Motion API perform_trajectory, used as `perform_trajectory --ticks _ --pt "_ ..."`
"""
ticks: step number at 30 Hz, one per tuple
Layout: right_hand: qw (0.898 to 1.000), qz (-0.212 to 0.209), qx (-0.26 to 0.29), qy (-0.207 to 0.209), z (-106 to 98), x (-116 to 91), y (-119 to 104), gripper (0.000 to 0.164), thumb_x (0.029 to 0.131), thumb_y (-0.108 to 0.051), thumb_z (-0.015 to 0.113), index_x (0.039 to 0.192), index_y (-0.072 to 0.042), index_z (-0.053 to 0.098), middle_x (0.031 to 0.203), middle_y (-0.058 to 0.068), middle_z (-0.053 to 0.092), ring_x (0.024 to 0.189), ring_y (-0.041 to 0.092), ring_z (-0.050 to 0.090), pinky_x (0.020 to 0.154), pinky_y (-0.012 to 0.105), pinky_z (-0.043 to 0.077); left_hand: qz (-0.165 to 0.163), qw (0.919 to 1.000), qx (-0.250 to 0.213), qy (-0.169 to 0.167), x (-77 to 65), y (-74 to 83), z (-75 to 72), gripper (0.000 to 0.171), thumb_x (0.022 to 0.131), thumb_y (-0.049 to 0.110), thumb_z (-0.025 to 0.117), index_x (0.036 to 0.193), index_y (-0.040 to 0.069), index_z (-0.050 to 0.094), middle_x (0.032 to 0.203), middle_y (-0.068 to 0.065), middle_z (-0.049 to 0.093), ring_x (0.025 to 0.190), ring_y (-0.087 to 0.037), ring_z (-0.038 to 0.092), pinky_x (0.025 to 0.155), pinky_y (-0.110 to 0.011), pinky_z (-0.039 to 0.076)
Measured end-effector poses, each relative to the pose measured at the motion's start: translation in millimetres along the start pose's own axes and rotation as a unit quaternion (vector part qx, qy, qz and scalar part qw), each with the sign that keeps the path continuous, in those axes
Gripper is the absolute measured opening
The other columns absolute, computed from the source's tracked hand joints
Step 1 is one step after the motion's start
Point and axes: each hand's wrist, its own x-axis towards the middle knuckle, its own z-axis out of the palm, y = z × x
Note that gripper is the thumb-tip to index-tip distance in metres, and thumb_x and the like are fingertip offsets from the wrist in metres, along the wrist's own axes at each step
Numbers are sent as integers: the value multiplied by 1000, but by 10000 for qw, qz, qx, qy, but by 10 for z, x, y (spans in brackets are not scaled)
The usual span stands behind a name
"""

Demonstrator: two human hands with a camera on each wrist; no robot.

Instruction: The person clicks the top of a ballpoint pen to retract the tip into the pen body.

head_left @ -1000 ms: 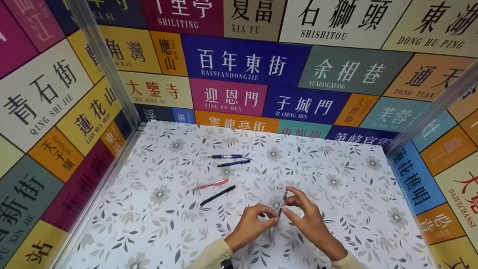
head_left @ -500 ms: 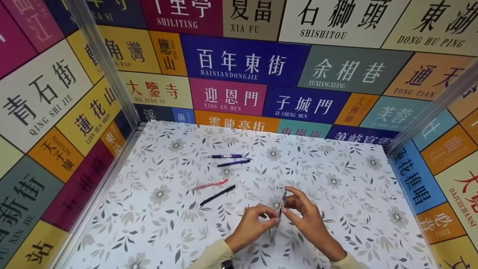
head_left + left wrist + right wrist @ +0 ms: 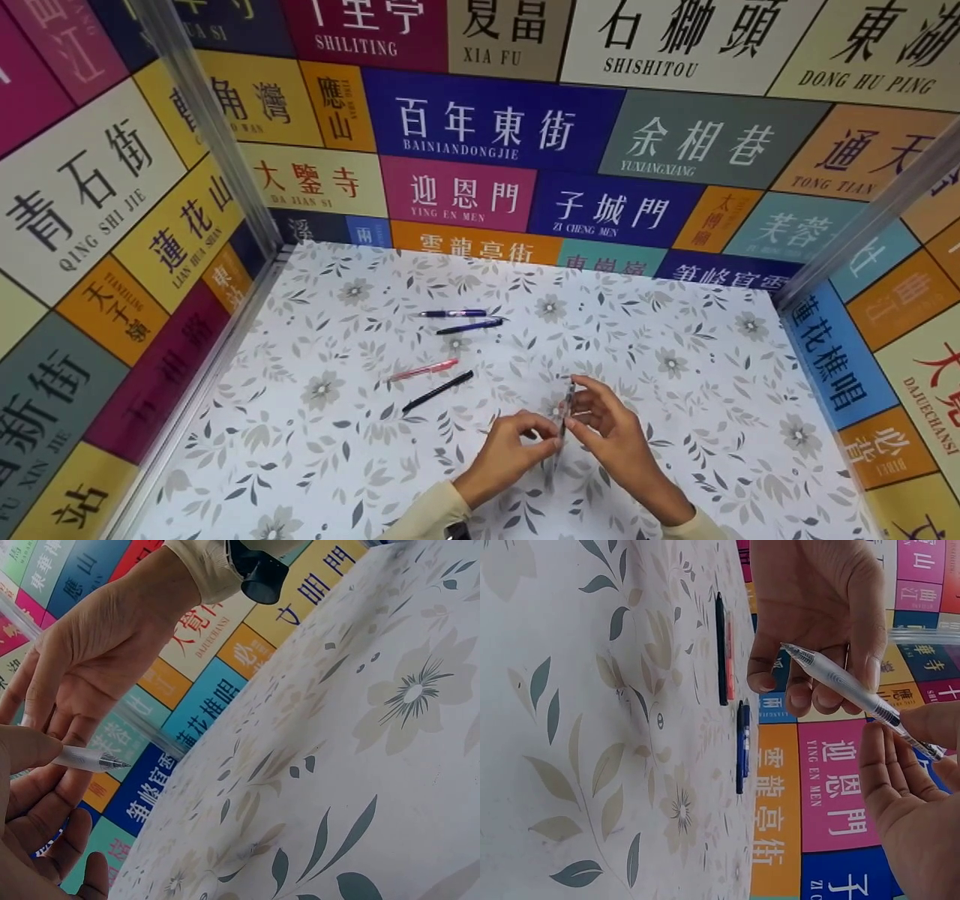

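Observation:
In the head view my left hand (image 3: 504,454) and right hand (image 3: 622,442) meet over the front of the table, both on one slim pen (image 3: 568,397). The left thumb and fingers pinch its barrel near the lower half. At the upper end, the right thumb and fingertips hold it. The right wrist view shows a whitish, see-through ballpoint pen (image 3: 844,682) with a grey cone tip, tilted, tip free beside the left hand (image 3: 817,607). From the left wrist, the pen's tip end (image 3: 94,758) sticks out past the left thumb, with the right hand (image 3: 97,652) behind.
On the flower-patterned table (image 3: 322,450) lie a black pen (image 3: 438,391), a red pen (image 3: 424,370) and two dark blue-purple pens (image 3: 453,314), left of and beyond the hands. Panels with printed signs (image 3: 495,124) and metal posts (image 3: 225,142) bound the table.
Hardly any motion: both hands stay in place on the pen, with only a slight shift of the right fingers. The pens on the table have not moved.

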Motion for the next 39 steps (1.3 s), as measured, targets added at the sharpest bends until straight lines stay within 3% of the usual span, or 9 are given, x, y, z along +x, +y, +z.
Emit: perform_trajectory --ticks 15,24,33,39 --pt "9999 -123 44 -56 4 16 4 61 96 14 76 153 2 57 113 24 68 105 19 73 87 28 63 -3 10000 -25 -92 -15 -23 -2 5 96 11 84 101 13 85 92 1 80 88 -3 69 91 -50 60" --pt "9996 -159 -157 -175 -8 5 17 60 96 11 77 152 -1 59 110 20 70 102 22 75 87 28 64 -293 9994 -170 -58 -43 6 5 6 96 11 84 101 14 86 94 2 80 90 -4 69 94 -46 59" --pt "9994 -207 -131 -254 -29 1 22 58 96 12 77 150 1 60 106 20 70 96 22 76 78 26 63 -214 9994 -236 93 -43 12 34 6 92 8 85 97 12 85 91 0 80 87 -3 69 90 -38 59" --pt "9994 -223 -123 -235 -29 1 22 57 96 11 77 150 -1 60 106 19 70 94 23 77 73 25 62 -172 9996 -217 89 -45 17 39 6 92 9 85 97 13 86 91 0 81 87 -3 69 90 -40 60"
